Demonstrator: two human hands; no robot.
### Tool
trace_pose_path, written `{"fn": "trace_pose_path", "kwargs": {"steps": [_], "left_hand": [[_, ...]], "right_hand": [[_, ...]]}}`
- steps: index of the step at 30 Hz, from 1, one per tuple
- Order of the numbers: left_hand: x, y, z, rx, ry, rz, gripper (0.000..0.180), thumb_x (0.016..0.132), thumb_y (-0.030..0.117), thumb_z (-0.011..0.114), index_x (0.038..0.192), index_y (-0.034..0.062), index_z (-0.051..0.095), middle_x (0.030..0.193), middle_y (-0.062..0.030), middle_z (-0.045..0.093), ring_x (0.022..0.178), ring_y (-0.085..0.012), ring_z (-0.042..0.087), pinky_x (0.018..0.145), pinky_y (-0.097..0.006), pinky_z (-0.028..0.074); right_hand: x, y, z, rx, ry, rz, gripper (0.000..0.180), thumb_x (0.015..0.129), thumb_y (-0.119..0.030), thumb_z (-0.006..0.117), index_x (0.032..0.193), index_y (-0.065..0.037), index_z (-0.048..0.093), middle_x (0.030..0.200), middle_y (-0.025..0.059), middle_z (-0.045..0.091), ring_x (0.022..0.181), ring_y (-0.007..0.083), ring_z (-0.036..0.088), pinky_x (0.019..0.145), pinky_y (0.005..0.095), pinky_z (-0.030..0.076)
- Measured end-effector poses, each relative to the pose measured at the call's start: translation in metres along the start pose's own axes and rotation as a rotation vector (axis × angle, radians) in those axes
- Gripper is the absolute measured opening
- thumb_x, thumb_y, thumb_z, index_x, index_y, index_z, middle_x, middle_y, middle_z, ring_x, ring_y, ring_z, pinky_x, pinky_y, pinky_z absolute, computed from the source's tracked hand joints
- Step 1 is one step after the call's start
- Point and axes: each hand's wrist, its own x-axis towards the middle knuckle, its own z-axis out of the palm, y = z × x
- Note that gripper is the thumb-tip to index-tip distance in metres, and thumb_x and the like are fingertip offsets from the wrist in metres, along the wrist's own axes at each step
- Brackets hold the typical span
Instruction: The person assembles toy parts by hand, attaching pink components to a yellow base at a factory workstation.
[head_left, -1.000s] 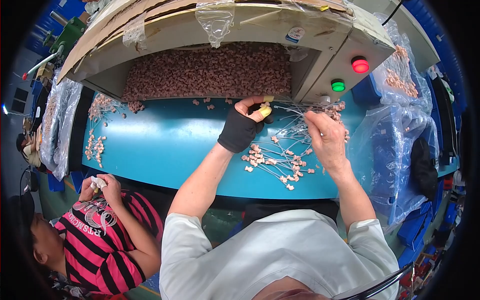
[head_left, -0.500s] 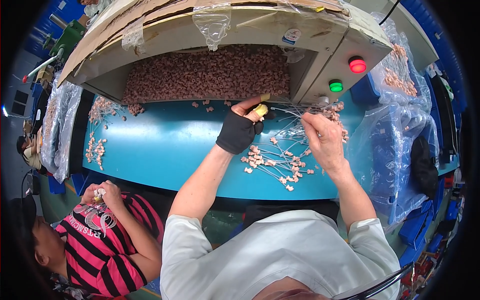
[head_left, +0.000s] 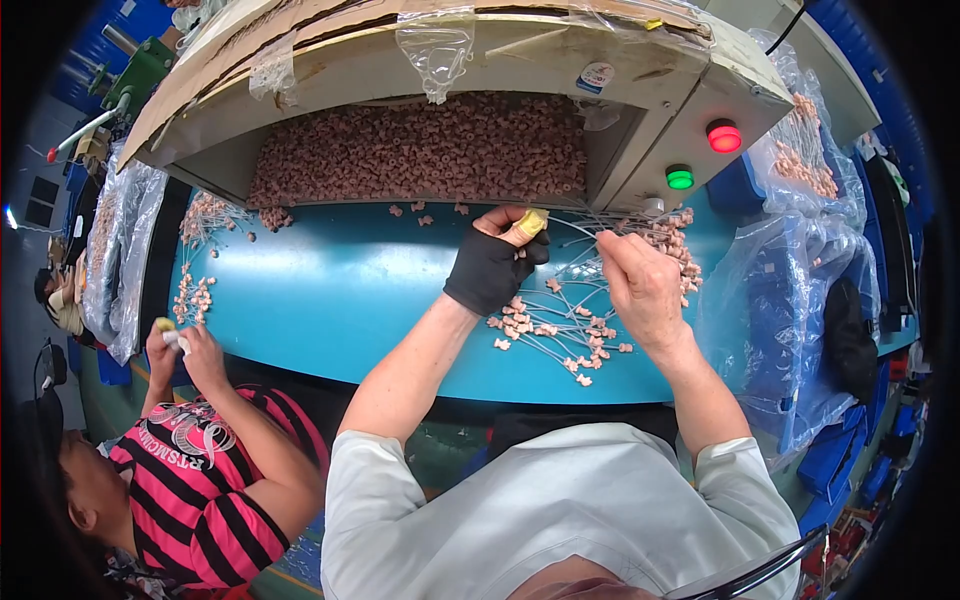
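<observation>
My left hand (head_left: 495, 262) wears a black fingerless glove, with yellow wrapping on its thumb. Its fingers are closed near the front of the bin, hiding whatever lies between them. In my right hand (head_left: 642, 288), bare, thumb and fingertips pinch a thin grey cord (head_left: 572, 224) that runs left toward the wrapped thumb. Below and between the hands lies a loose bunch of grey cords with small pink knobbly pieces (head_left: 545, 329) on their ends. A denser heap of such pieces (head_left: 672, 235) sits behind my right hand.
A machine housing with a bin of pink pieces (head_left: 420, 150) stands at the back of the blue table (head_left: 330, 300), its red lamp (head_left: 723, 135) and green lamp (head_left: 679, 177) lit. More corded pieces (head_left: 205, 215) lie far left. Clear plastic bags (head_left: 775, 310) hang at right. A co-worker (head_left: 210, 470) sits at left.
My left fingers have closed in, the forefinger curling beside the thumb. My right hand has shifted slightly, still pinching. The co-worker's hands have moved forward to the table edge.
</observation>
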Motion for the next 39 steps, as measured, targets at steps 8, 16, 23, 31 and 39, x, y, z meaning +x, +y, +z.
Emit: {"fn": "trace_pose_path", "kwargs": {"steps": [8, 16, 23, 31, 39], "left_hand": [[0.001, 0.006, -0.001, -0.116, -0.023, 0.000, 0.024, 0.096, 0.023, 0.057, 0.111, 0.0047, 0.060, 0.083, -0.0023, 0.063, 0.060, -0.0037, 0.047, 0.050, -0.016, 0.035], [0.001, 0.001, -0.003, 0.101, -0.026, 0.116, 0.028, 0.095, 0.016, 0.058, 0.119, 0.0028, 0.059, 0.086, -0.0056, 0.068, 0.057, -0.0017, 0.047, 0.049, -0.016, 0.035], [0.000, 0.014, -0.005, 0.214, -0.110, -0.060, 0.027, 0.088, 0.010, 0.065, 0.112, -0.0012, 0.061, 0.091, -0.0062, 0.068, 0.080, -0.0094, 0.064, 0.063, -0.019, 0.046], [-0.008, 0.006, 0.010, 0.413, -0.160, 0.095, 0.020, 0.086, 0.005, 0.061, 0.106, 0.0003, 0.062, 0.091, -0.0074, 0.068, 0.074, -0.0084, 0.063, 0.064, -0.021, 0.048], [-0.009, 0.009, 0.008, 0.325, -0.214, -0.021, 0.019, 0.083, 0.003, 0.064, 0.101, -0.0027, 0.062, 0.092, -0.0071, 0.067, 0.079, -0.0134, 0.066, 0.072, -0.025, 0.052]], "right_hand": [[0.002, 0.001, -0.002, 0.038, 0.078, -0.034, 0.021, 0.076, 0.003, 0.066, 0.096, -0.003, 0.064, 0.070, 0.0093, 0.054, 0.060, 0.0267, 0.059, 0.052, 0.0367, 0.047], [-0.001, 0.003, 0.000, -0.066, 0.059, -0.089, 0.023, 0.075, 0.003, 0.066, 0.097, -0.003, 0.065, 0.070, 0.0080, 0.055, 0.059, 0.0249, 0.058, 0.051, 0.0357, 0.046], [0.005, 0.005, -0.013, -0.139, -0.001, -0.122, 0.023, 0.073, 0.002, 0.066, 0.095, -0.004, 0.065, 0.071, 0.0073, 0.054, 0.068, 0.0246, 0.059, 0.058, 0.0375, 0.047], [0.002, -0.001, -0.003, -0.004, -0.145, -0.016, 0.016, 0.079, 0.003, 0.063, 0.094, -0.001, 0.064, 0.077, 0.0112, 0.057, 0.070, 0.0289, 0.061, 0.059, 0.0374, 0.049], [-0.003, -0.002, 0.001, -0.033, -0.059, -0.155, 0.021, 0.072, 0.004, 0.063, 0.091, -0.003, 0.063, 0.071, 0.0071, 0.051, 0.061, 0.0244, 0.059, 0.049, 0.0365, 0.046]]}}
